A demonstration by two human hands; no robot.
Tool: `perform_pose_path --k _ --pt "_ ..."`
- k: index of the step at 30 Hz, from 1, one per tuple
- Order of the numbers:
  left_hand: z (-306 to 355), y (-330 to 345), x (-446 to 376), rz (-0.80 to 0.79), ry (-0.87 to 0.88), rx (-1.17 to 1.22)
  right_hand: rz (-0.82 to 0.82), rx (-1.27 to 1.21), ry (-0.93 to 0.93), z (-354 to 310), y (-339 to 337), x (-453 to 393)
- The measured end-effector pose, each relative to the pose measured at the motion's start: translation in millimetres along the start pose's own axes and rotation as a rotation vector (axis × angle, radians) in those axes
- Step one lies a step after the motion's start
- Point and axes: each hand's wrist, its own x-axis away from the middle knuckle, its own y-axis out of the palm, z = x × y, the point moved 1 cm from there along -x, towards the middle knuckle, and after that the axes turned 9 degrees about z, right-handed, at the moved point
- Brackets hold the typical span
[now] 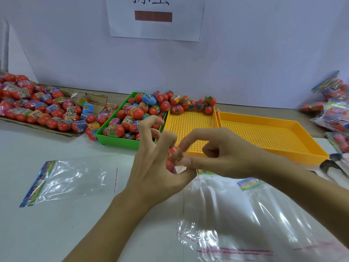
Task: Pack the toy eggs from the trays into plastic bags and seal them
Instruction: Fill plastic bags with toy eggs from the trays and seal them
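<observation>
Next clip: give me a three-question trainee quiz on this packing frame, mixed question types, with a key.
1. True or false: the green tray holds no toy eggs.
2. Which tray has eggs only at its far end? A. middle yellow tray B. right yellow tray
3. Fill in: both hands, left hand and right hand, hold toy ____ between them.

Key: 1 false; 2 A; 3 eggs.

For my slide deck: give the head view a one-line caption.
Both hands, left hand and right hand, hold toy eggs above a plastic bag, near the green tray.
</observation>
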Motion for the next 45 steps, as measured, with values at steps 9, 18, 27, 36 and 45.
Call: perform_pose_path --k 9,18,27,36,45 --pt "5 -1 -1 -0.053 -0.105 0.219 0.132 -0.024 -0.041 -5 -12 1" --pt "5 1 -13 -0.177 -0.758 0.653 0.243 0.242 -0.338 -2 -22 14" --pt "12 -6 -13 -0.043 -0.648 0.622 0.205 0.195 -0.260 -9 -25 26" --pt "25 -11 -13 0.023 -0.536 0.794 0.350 0.125 -0.093 -24 -17 16" --pt "19 -6 -17 0.090 -1.017 1.168 0.072 -0.395 0.239 -2 -1 26"
